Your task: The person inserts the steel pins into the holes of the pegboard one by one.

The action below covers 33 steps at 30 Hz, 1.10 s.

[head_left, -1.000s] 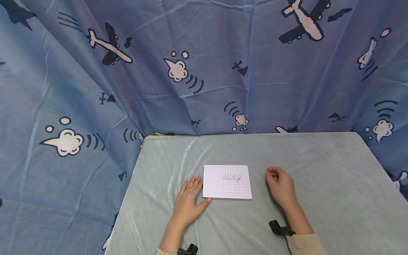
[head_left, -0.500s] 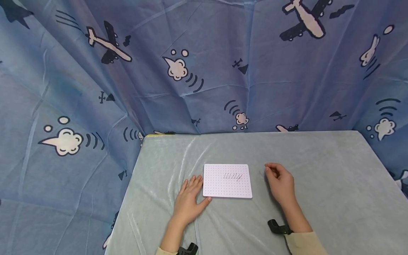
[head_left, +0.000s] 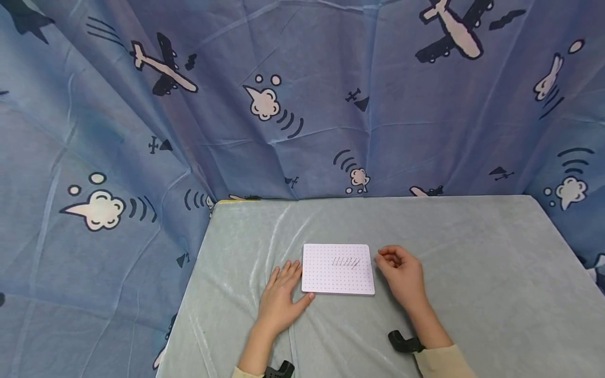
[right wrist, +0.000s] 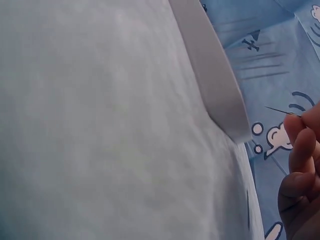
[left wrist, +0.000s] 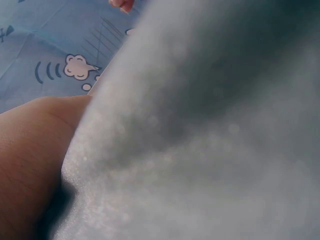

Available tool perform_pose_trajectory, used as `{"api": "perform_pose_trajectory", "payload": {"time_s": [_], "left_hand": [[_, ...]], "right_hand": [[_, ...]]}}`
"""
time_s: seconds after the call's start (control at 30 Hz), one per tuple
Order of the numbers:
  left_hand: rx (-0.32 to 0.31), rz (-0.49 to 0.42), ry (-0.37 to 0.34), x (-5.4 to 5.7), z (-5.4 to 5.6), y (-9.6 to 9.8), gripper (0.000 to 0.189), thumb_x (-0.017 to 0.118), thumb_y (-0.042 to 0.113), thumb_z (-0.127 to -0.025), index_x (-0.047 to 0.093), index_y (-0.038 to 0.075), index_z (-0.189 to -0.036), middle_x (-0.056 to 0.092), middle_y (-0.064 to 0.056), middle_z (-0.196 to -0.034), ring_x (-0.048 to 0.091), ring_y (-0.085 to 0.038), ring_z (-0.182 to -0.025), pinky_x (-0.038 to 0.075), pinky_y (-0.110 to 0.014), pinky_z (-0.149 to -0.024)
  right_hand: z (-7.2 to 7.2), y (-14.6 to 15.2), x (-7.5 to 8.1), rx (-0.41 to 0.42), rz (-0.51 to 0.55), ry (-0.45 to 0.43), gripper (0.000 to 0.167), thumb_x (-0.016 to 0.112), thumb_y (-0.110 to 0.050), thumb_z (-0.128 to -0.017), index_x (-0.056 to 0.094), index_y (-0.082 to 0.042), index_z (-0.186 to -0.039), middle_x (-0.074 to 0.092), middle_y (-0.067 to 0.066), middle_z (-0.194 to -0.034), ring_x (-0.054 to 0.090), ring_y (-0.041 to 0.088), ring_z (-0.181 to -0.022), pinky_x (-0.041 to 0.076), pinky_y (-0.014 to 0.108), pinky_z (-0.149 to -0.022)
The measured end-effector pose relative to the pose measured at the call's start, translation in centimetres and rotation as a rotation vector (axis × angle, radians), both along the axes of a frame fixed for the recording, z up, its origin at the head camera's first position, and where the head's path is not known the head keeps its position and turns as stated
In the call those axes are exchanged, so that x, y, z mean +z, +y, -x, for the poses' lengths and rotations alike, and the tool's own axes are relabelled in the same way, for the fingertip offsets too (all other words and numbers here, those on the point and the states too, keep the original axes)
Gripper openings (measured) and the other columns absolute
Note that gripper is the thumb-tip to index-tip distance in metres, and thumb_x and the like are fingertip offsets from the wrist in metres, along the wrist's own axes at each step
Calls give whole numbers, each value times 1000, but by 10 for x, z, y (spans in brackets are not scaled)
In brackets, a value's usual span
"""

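A white board [head_left: 321, 281] dotted with a grid of small holes lies on the cloth. Several thin dark needles [head_left: 346, 262] stand in a slanting row on its right half. My left hand [head_left: 280, 302] lies flat at the board's left side, fingers spread, the thumb by its near left corner. Just right of the board, my right hand [head_left: 404, 273] pinches a thin needle [right wrist: 279, 110] between thumb and forefinger, its point sticking out. In the right wrist view the board's side edge [right wrist: 215, 75] shows, but its top face is hidden.
A pale grey-green velvety cloth [head_left: 496, 262] covers the table. Behind and to the left hangs a blue curtain [head_left: 307, 52] printed with planes and clouds. Each wrist wears a black camera mount, such as the right mount [head_left: 404, 342]. A thin dark line [right wrist: 248, 210] shows on the cloth.
My right hand has moved left, from well beside the board to close by its right edge. The left hand and the board have stayed in place.
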State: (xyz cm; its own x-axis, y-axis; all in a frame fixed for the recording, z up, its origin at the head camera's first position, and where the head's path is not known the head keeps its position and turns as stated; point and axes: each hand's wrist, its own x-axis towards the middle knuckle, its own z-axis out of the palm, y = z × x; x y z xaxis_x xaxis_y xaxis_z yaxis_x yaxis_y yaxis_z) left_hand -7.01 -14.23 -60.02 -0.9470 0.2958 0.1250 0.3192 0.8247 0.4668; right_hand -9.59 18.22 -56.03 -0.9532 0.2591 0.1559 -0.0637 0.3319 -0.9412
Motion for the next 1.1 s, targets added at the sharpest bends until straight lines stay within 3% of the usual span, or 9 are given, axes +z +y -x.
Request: {"api": "perform_pose_trajectory", "payload": {"time_s": [0.47, 0.77, 1.1], "left_hand": [[0, -12, -4, 2, 0, 0, 81, 71, 61, -99, 54, 12, -162, 44, 1, -172, 29, -18, -164, 11, -40, -138], [2, -11, -12, 2, -1, 1, 82, 71, 61, -99, 54, 12, -163, 43, 1, -172, 29, -18, -164, 10, -40, -138], [-4, -26, 32, 2, -1, 1, 80, 74, 58, -98, 57, 10, -160, 47, -1, -170, 34, -22, -162, 16, -46, -137]], "right_hand": [[-2, -14, -2, 116, -76, 42, 9, 82, 1, -95, 76, -5, -98, 74, 4, -83, 60, 11, -65, 52, 18, -55], [-3, -17, -4, 146, -134, 16, 9, 82, -2, -96, 76, -8, -97, 72, 1, -83, 55, 11, -62, 48, 21, -52], [-5, -17, -4, 176, -170, 30, 8, 82, -2, -96, 77, -8, -97, 65, -2, -75, 47, 10, -58, 42, 23, -48]]}}
